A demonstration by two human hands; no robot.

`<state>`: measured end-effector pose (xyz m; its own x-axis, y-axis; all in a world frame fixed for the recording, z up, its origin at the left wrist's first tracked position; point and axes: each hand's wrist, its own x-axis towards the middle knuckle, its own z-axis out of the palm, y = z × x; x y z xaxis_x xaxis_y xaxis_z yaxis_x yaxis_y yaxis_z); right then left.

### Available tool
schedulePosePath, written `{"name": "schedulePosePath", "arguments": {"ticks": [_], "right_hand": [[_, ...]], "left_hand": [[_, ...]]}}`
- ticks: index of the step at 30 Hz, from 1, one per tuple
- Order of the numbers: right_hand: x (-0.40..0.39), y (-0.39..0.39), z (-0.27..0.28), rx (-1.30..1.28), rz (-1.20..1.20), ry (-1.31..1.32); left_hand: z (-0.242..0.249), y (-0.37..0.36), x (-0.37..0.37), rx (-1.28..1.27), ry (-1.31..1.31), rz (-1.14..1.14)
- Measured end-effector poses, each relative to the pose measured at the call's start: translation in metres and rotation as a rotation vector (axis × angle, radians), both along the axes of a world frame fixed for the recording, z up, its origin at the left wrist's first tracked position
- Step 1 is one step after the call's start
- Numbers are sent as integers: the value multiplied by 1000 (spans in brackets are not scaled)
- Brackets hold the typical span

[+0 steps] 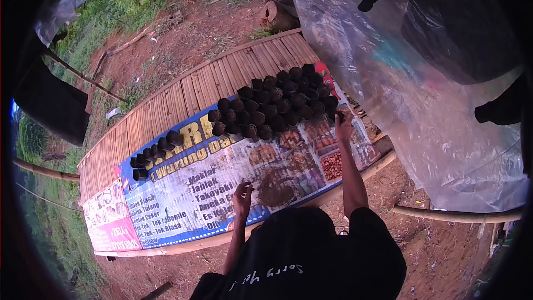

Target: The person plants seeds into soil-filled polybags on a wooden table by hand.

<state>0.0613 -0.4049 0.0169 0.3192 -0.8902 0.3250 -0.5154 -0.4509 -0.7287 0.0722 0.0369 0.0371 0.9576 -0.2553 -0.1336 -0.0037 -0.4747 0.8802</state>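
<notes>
My right hand (344, 124) reaches to the right end of a cluster of small black soil-filled bags (276, 109). Its fingers close on a small black bag (337, 115) at the cluster's edge, partly hidden by the hand. My left hand (243, 193) is held over the near side of the printed banner (183, 194), fingers loosely bent and apart, with nothing visible in it. Between the two hands, a patch of dark loose soil (276, 189) lies on the banner.
A shorter row of black bags (157, 150) stands farther left. The banner covers part of a bamboo-slat table (194, 89). Clear plastic sheeting (383, 78) hangs at the right, near a bamboo pole (455, 215). A cut log (277, 18) lies beyond the table.
</notes>
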Motion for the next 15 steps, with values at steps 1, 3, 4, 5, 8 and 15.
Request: {"name": "schedulePosePath", "arguments": {"ticks": [1, 3, 4, 5, 8, 15], "right_hand": [[0, -1, 0, 2, 5, 0], [1, -16, -22, 51, 23, 103], [2, -15, -18, 51, 31, 93], [1, -12, -15, 48, 9, 138], [-5, 13, 9, 70, -9, 177], [-29, 105, 54, 456, 231, 30]], "left_hand": [[0, -1, -4, 2, 0, 5], [-3, -4, -9, -75, -6, -23], [-8, -4, -9, -114, 12, -27], [-12, -3, -11, -105, 34, -30], [-12, -2, -14, -97, 72, -30], [1, -20, -10, -49, 67, -147]]}}
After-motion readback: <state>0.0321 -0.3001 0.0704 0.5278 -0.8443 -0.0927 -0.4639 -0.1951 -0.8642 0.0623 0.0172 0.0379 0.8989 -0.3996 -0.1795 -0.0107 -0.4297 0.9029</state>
